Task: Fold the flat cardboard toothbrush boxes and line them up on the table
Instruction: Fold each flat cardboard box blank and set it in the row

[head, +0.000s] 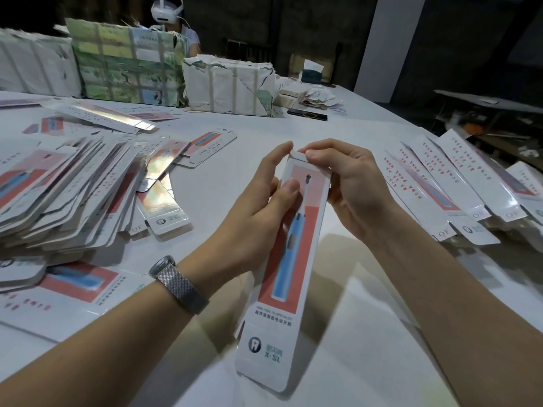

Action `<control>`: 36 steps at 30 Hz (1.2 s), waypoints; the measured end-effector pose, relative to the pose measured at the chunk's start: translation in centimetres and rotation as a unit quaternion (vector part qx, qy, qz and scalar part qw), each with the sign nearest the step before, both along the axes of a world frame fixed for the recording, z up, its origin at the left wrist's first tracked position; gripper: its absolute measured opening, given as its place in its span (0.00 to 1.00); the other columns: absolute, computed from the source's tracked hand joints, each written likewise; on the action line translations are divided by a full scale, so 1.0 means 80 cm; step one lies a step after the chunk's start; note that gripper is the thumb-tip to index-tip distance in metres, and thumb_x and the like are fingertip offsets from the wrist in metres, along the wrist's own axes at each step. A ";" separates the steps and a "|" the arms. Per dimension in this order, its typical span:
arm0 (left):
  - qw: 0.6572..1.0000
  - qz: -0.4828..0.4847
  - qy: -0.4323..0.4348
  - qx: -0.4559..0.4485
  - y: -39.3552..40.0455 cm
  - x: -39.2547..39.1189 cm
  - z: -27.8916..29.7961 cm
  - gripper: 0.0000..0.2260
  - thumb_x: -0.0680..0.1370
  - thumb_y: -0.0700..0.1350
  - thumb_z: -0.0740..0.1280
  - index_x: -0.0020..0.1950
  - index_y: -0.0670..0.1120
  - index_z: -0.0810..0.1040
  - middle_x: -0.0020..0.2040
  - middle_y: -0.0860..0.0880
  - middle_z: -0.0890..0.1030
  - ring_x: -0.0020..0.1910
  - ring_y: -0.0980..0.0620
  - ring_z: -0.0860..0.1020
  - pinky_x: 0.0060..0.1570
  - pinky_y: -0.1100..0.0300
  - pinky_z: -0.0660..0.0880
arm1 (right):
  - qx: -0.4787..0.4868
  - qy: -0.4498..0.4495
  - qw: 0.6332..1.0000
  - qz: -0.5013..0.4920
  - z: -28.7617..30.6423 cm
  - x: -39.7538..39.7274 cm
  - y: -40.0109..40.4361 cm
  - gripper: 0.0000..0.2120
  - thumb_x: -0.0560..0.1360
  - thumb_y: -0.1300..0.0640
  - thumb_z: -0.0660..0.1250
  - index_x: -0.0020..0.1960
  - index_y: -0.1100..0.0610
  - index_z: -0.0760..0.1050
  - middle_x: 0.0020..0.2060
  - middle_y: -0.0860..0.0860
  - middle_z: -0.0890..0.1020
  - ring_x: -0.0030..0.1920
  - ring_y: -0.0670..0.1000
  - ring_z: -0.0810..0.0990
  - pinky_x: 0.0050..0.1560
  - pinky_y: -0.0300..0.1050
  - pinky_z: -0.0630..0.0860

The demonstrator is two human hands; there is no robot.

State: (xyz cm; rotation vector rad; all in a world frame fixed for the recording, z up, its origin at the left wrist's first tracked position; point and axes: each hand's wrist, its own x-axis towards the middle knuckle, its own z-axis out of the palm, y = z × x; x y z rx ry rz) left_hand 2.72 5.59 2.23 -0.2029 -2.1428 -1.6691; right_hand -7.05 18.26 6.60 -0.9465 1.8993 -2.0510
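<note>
Holding the toothbrush box up above the table between us and the worktop, we have both hands at its far end: our left hand grips the left edge with the thumb laid on the printed face, and our right hand curls round the right edge while its fingers pinch the small end flap. The step in hand looks like closing that far flap, so we should keep the body squared open with the left grip, press the flap along its crease, and tuck its tongue inside the wall rather than forcing it over the edge, which could buckle the thin card. The box's long axis runs away from us, leaning slightly right at the top; the toothbrush head printed on it points to the far end, and the logo end, its flap apparently not yet closed, comes toward us. A heap of flat blanks lies to our left, and the row of finished boxes to our right, where this one probably belongs.
</note>
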 end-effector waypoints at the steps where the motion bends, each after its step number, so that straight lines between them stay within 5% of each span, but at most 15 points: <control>1: 1.000 0.000 0.004 0.003 0.000 0.000 0.001 0.21 0.84 0.54 0.56 0.76 0.63 0.57 0.47 0.50 0.80 0.43 0.56 0.83 0.42 0.63 0.79 | 0.006 -0.002 1.000 0.009 0.001 -0.001 0.001 0.12 0.78 0.63 0.64 0.40 0.56 0.82 0.35 0.50 0.83 0.36 0.48 0.81 0.34 0.40 0.77; 11: 0.997 -0.013 0.005 0.070 -0.006 0.000 0.006 0.14 0.85 0.50 0.57 0.71 0.61 0.66 0.43 0.47 0.81 0.37 0.52 0.83 0.38 0.62 0.79 | 0.047 0.006 0.998 0.044 0.002 -0.006 0.011 0.15 0.81 0.54 0.62 0.46 0.51 0.87 0.42 0.52 0.86 0.45 0.53 0.84 0.47 0.54 0.81; 22: 0.999 -0.018 0.043 -0.006 -0.011 -0.003 0.002 0.18 0.82 0.52 0.57 0.72 0.59 0.65 0.45 0.39 0.78 0.38 0.55 0.81 0.40 0.60 0.78 | 0.049 0.037 0.998 0.029 0.008 -0.006 0.013 0.12 0.79 0.62 0.66 0.40 0.55 0.85 0.37 0.53 0.85 0.40 0.52 0.83 0.40 0.50 0.82; 30: 0.997 0.006 0.033 0.069 -0.015 -0.005 0.004 0.12 0.81 0.51 0.57 0.65 0.57 0.66 0.37 0.48 0.79 0.32 0.56 0.79 0.34 0.65 0.76 | 0.048 0.020 0.998 0.031 -0.002 0.004 -0.002 0.15 0.82 0.49 0.60 0.50 0.51 0.85 0.48 0.56 0.86 0.48 0.53 0.83 0.45 0.51 0.81; 36: 0.996 0.009 0.025 0.084 -0.016 -0.002 0.007 0.07 0.85 0.47 0.57 0.63 0.55 0.68 0.37 0.48 0.80 0.32 0.55 0.79 0.33 0.65 0.76 | 0.048 0.073 0.996 0.005 -0.003 0.008 -0.004 0.13 0.83 0.55 0.60 0.56 0.57 0.83 0.50 0.59 0.85 0.49 0.54 0.83 0.44 0.47 0.82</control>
